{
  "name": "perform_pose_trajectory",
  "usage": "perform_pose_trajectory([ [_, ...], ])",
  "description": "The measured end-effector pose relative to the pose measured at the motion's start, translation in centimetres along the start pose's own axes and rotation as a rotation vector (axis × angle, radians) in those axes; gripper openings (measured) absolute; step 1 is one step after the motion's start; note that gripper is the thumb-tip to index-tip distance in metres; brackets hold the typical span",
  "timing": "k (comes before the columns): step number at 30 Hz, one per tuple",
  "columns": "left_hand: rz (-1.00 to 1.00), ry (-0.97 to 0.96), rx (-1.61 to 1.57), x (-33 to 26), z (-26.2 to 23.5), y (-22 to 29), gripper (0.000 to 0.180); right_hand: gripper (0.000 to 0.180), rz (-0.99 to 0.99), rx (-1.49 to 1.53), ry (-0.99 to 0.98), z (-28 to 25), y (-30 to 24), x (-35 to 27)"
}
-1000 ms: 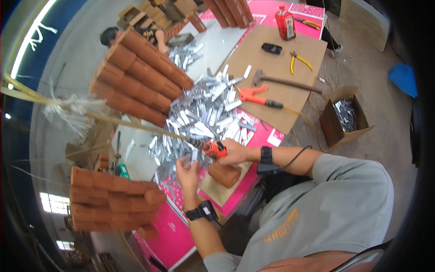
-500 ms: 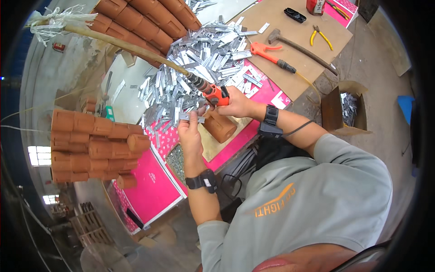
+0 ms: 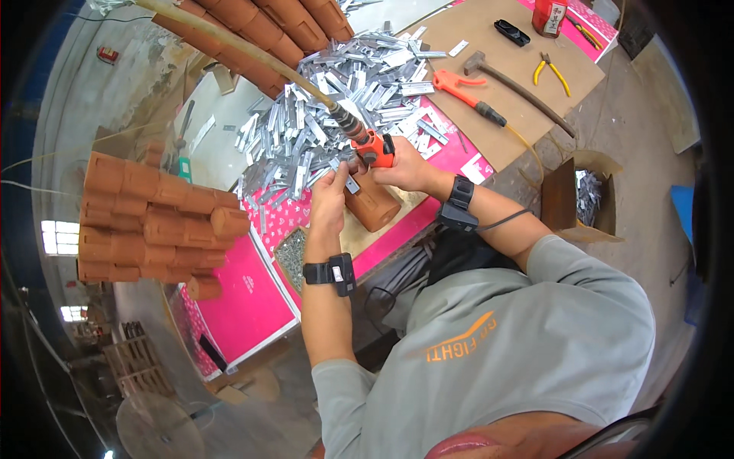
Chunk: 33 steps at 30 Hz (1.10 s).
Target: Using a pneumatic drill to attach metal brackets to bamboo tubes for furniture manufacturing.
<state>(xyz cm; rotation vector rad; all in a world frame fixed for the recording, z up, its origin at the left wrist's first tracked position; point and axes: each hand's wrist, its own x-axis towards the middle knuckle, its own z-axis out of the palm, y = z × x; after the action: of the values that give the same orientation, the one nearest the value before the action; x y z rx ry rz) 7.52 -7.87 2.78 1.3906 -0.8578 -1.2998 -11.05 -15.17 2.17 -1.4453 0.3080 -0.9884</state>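
In my right hand (image 3: 407,168) is a red-bodied power screwdriver (image 3: 376,148), hanging from a long pole (image 3: 252,57) that slants in from upper left. My left hand (image 3: 327,205) pinches a small flat metal strip (image 3: 352,184) with holes in it. The strip lies against the top side of a brown, clay-coloured cylinder (image 3: 375,206), which rests on its side below both hands. The tool's tip and the fingertips near it are partly hidden. A large heap of similar metal strips (image 3: 336,99) spreads just beyond my hands.
Brown cylinders (image 3: 153,222) are stacked at left, with more (image 3: 260,30) behind the heap. A tray of small screws (image 3: 291,252) sits by my left wrist. On the board at right lie a red air gun (image 3: 462,90), a hammer (image 3: 520,88) and yellow-handled pliers (image 3: 552,73). An open carton (image 3: 562,199) stands beyond.
My left hand has brought the metal strip rightward and turned it, so it now lies against the cylinder. The screwdriver stays in my right hand, and the whole view has shifted slightly.
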Motion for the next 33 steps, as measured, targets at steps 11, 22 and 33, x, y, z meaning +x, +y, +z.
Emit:
perform_pose_trajectory([
  [11,0.097,0.163,-0.071,0.1,0.6,-1.2,0.04,0.026,0.006,-0.068,-0.014,-0.1,-0.5,0.0],
  [22,0.118,0.178,0.092,-1.7,0.7,-1.8,0.039,0.035,0.075,-0.083,-0.025,-0.2,0.0,-0.2],
  [33,0.366,0.255,0.206,-2.3,1.6,-3.7,0.021,0.032,0.063,-0.035,-0.025,0.2,-0.7,0.0],
])
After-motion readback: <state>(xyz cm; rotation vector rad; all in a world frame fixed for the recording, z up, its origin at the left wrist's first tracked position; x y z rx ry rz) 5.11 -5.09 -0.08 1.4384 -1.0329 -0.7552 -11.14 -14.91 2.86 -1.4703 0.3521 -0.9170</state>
